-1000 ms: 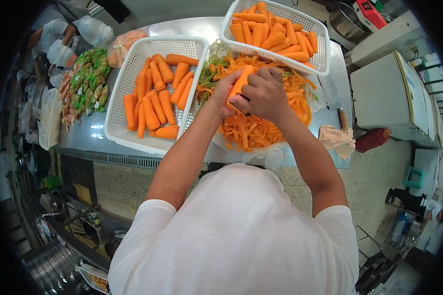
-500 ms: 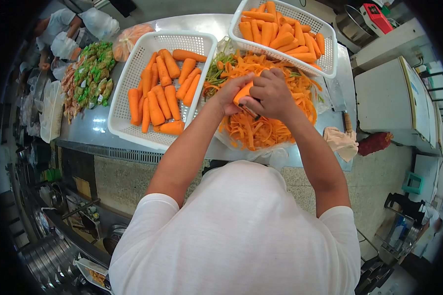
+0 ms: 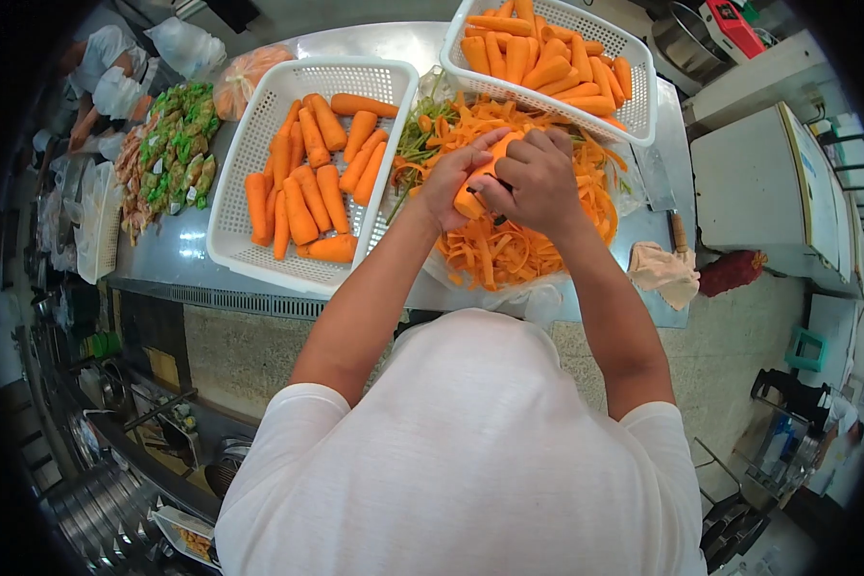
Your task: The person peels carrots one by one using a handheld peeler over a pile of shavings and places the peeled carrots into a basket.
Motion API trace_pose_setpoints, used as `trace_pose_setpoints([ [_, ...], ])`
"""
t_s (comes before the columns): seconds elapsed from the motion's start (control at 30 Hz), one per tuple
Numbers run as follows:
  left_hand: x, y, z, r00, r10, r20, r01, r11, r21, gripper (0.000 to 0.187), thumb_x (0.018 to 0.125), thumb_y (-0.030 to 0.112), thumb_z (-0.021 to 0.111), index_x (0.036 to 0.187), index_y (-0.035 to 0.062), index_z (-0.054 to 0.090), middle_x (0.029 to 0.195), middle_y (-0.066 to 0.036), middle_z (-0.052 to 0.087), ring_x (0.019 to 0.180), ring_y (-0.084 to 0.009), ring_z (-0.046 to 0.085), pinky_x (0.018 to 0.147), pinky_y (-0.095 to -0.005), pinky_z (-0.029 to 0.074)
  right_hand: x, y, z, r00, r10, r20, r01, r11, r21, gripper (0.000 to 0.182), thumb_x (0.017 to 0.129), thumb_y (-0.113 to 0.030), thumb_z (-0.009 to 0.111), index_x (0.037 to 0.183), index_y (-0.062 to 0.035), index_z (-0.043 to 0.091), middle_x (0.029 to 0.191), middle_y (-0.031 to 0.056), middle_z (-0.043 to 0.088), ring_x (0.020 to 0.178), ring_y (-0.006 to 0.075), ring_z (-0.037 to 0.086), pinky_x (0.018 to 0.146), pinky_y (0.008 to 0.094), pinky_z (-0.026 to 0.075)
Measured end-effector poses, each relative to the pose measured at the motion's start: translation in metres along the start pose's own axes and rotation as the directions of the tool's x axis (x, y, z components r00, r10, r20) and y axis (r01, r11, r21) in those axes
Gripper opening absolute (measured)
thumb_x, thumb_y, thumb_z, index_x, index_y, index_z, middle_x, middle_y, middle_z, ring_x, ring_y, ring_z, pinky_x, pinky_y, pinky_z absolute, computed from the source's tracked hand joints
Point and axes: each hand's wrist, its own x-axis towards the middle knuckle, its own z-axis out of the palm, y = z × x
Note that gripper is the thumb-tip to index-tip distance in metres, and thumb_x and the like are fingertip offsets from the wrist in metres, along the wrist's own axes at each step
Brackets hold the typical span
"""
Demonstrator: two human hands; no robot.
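Observation:
My left hand (image 3: 448,182) grips an orange carrot (image 3: 477,187) held over a heap of carrot peelings (image 3: 509,245). My right hand (image 3: 538,178) is closed around a small dark-handled peeler (image 3: 498,197) pressed against that carrot. A white basket (image 3: 250,144) with several peeled carrots lies to the left of my hands. A second white basket (image 3: 634,106) full of carrots stands behind the peelings at the far right.
The steel table (image 3: 178,254) also carries wrapped green and pink bundles (image 3: 168,163) at the left and a bag of carrots (image 3: 250,77). A cleaver (image 3: 658,187) and a cloth (image 3: 664,269) lie at the right. Another person works at the far left (image 3: 101,67).
Both hands stayed together over the peelings; the carrot has turned and shifted slightly in my left hand while the right hand moved along it. The view shifted a little.

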Motion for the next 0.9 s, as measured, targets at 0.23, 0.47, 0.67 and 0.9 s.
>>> trace_pose_setpoints([
  [0.23, -0.002, 0.001, -0.048, 0.910, -0.029, 0.414, -0.007, 0.996, 0.084, 0.063, 0.099, 0.021, 0.046, 0.159, 0.0131, 0.030, 0.127, -0.009, 0.060, 0.088, -0.0171, 0.069, 0.066, -0.0348, 0.064, 0.008, 0.090, 0.012, 0.963, 0.267, 0.034, -0.235, 0.895, -0.379, 0.047, 0.090, -0.052, 0.068, 0.065, -0.0122, 0.076, 0.063, 0.0041, 0.064, 0.069, 0.0247, 0.060, 0.073, 0.0427, 0.041],
  [0.47, 0.000, 0.002, -0.051, 0.984, 0.073, 0.165, -0.089, 0.992, 0.088, 0.053, 0.102, 0.025, 0.043, 0.154, 0.0141, 0.038, 0.123, -0.010, 0.062, 0.084, -0.0205, 0.071, 0.060, -0.0368, 0.063, 0.003, 0.013, 0.001, 0.968, 0.215, 0.127, -0.187, 0.961, -0.204, 0.046, 0.088, -0.052, 0.070, 0.063, -0.0141, 0.074, 0.063, 0.0021, 0.061, 0.071, 0.0224, 0.058, 0.075, 0.0422, 0.039],
  [0.67, -0.004, -0.001, -0.037, 0.990, -0.022, 0.137, -0.006, 0.980, 0.200, 0.044, 0.110, 0.032, 0.036, 0.149, 0.0141, 0.044, 0.113, -0.008, 0.067, 0.078, -0.0155, 0.071, 0.055, -0.0332, 0.062, 0.002, -0.002, 0.014, 0.997, -0.072, 0.004, 0.072, 0.997, -0.012, 0.039, 0.082, -0.045, 0.076, 0.063, -0.0127, 0.067, 0.070, 0.0019, 0.059, 0.074, 0.0212, 0.056, 0.082, 0.0398, 0.039],
  [0.9, -0.012, 0.001, -0.046, 0.958, -0.136, 0.252, 0.086, 0.976, 0.201, 0.044, 0.109, 0.027, 0.038, 0.150, 0.0134, 0.042, 0.111, -0.007, 0.067, 0.077, -0.0167, 0.070, 0.059, -0.0342, 0.063, 0.005, 0.083, 0.001, 0.965, 0.259, 0.042, -0.240, 0.936, -0.258, 0.044, 0.089, -0.047, 0.070, 0.060, -0.0146, 0.070, 0.059, 0.0017, 0.059, 0.066, 0.0225, 0.057, 0.077, 0.0426, 0.039],
])
